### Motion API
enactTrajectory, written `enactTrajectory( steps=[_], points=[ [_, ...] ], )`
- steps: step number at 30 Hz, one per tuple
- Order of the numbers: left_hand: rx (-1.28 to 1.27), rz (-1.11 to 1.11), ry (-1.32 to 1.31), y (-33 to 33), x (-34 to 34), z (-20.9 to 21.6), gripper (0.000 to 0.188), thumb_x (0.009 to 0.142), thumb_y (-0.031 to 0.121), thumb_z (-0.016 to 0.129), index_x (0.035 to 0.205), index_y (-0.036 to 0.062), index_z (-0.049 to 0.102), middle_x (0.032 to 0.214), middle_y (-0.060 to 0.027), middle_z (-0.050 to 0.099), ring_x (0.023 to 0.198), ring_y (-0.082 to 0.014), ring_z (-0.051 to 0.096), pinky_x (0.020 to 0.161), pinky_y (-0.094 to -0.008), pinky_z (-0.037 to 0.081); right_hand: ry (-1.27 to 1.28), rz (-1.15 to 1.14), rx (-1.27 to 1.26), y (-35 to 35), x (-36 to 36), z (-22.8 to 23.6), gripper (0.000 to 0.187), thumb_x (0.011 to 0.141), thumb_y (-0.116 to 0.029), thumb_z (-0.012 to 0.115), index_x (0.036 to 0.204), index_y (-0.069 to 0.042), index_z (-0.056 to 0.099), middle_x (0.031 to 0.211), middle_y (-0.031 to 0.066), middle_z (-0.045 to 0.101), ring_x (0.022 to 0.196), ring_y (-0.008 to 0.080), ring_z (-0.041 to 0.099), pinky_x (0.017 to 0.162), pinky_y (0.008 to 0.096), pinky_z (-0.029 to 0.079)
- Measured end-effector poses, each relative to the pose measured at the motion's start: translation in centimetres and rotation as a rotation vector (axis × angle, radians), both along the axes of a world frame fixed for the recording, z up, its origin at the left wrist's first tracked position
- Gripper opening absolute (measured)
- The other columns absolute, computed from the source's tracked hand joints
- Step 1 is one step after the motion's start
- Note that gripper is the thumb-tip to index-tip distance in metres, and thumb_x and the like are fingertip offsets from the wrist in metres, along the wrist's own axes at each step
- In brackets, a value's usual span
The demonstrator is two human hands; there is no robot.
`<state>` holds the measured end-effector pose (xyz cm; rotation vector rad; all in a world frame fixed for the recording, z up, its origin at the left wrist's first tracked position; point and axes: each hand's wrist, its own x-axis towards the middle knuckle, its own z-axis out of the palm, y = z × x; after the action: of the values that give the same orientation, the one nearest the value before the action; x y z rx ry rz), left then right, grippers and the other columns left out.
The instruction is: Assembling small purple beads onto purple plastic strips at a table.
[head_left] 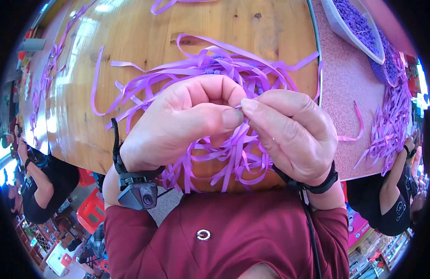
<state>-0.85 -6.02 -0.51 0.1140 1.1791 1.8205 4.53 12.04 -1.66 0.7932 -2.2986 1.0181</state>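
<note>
Your two hands meet at the fingertips directly over the pile of purple ribbons (238,158), which serves as reference here. Your left hand (173,123) has its fingers curled in, thumb and forefinger pinching a purple sliver (238,107); your right hand (298,135) pinches at the same sliver from the other side. The remainder of that piece is hidden by your fingers, so whether it joins a ribbon cannot be told. The pile lies loosely on the wooden bench (131,37), strands crossing and several ends trailing outward; small blue-purple pieces (214,72) show among its far strands. Right of the pile, a pink surface (345,93) carries a second heap of ribbons (389,125) and a bright pink strip (360,122). Beyond these, to the pile's far right, stands a white container (349,41) filled with purple pieces (357,23). You wear a small camera (141,195) on the left wrist, nearer you than the pile.
</note>
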Motion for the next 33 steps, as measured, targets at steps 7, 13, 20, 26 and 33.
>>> enactTrajectory(
  steps=[7, 13, 20, 26, 33],
  points=[
    [-0.056, 0.036, 0.047, 0.1, 0.2, 0.2, 0.018, 0.075, 0.01, 0.06, 0.089, 0.0027, 0.051, 0.076, 0.0011, 0.053, 0.062, -0.0039, 0.046, 0.053, -0.016, 0.036, -0.043, 0.001, -0.074, -0.2, -0.1, 0.0, 0.029, 0.063, 0.007, 0.066, 0.091, 0.0, 0.062, 0.079, 0.0113, 0.059, 0.066, 0.0185, 0.059, 0.054, 0.025, 0.047],
    [-0.215, 0.092, 0.31, 0.4, 1.1, 0.8, 0.012, 0.075, 0.002, 0.059, 0.085, 0.0012, 0.053, 0.078, 0.0017, 0.052, 0.068, -0.0037, 0.048, 0.061, -0.0166, 0.039, -0.089, -0.104, -0.149, -0.7, 0.3, 0.2, 0.024, 0.064, 0.008, 0.067, 0.085, -0.001, 0.06, 0.077, 0.0111, 0.06, 0.067, 0.0193, 0.059, 0.056, 0.0256, 0.047],
    [-0.226, 0.184, 0.916, 0.6, 1.3, -0.3, 0.014, 0.071, -0.004, 0.061, 0.084, -0.0004, 0.056, 0.083, -0.0041, 0.052, 0.077, -0.0123, 0.05, 0.069, -0.0237, 0.041, -0.147, -0.102, -0.175, -0.7, 0.1, 0.1, 0.02, 0.066, 0.009, 0.064, 0.083, 0.0, 0.058, 0.077, 0.0117, 0.06, 0.07, 0.0209, 0.059, 0.061, 0.0259, 0.047],
    [-0.298, 0.254, 1.452, 0.7, 1.1, -0.3, 0.019, 0.069, -0.004, 0.062, 0.086, 0.0002, 0.058, 0.085, -0.0086, 0.054, 0.077, -0.0182, 0.052, 0.072, -0.0278, 0.041, -0.239, -0.051, -0.296, -0.7, 0.5, -0.5, 0.019, 0.073, 0.009, 0.058, 0.089, 0.001, 0.054, 0.087, 0.013, 0.056, 0.073, 0.0189, 0.057, 0.063, 0.0245, 0.047],
    [-0.2, 0.207, 0.953, 0.7, 1.3, -0.3, 0.013, 0.08, 0.008, 0.056, 0.086, -0.0025, 0.057, 0.09, -0.0102, 0.055, 0.079, -0.0153, 0.052, 0.069, -0.0263, 0.042, -0.314, -0.015, -0.453, -0.8, 1.0, -0.9, 0.021, 0.075, 0.01, 0.054, 0.092, 0.001, 0.049, 0.09, 0.0142, 0.053, 0.068, 0.0155, 0.054, 0.059, 0.0227, 0.046]
  ],
)
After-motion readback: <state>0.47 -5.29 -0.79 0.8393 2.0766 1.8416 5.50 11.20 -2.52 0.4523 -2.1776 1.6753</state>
